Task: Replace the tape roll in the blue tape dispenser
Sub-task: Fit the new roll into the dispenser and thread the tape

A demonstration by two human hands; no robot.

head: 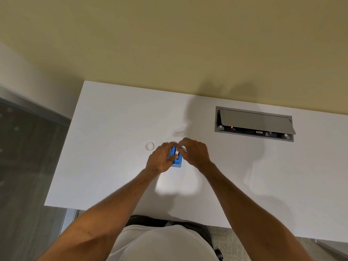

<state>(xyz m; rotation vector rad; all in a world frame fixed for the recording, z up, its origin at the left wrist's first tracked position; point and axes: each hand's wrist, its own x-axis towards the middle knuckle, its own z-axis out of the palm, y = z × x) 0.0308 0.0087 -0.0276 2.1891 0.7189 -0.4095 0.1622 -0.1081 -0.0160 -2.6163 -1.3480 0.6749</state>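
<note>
White counter (113,113) against a yellow-green wall: a person's 2 hands meet over a blue tape dispenser (177,162) resting near the counter's middle. Left hand (160,160) curls around the dispenser's left side, fingers closed on its body. Right hand (194,152) pinches a tape roll (177,151) seated in the dispenser's top. 1 clear ring, seemingly a second roll (149,146), lies flat just left of the hands. At right, a recessed grey outlet box (254,123) sits with its lid tilted open.

left hand (160,161), right hand (194,152), fingers curled together
</note>
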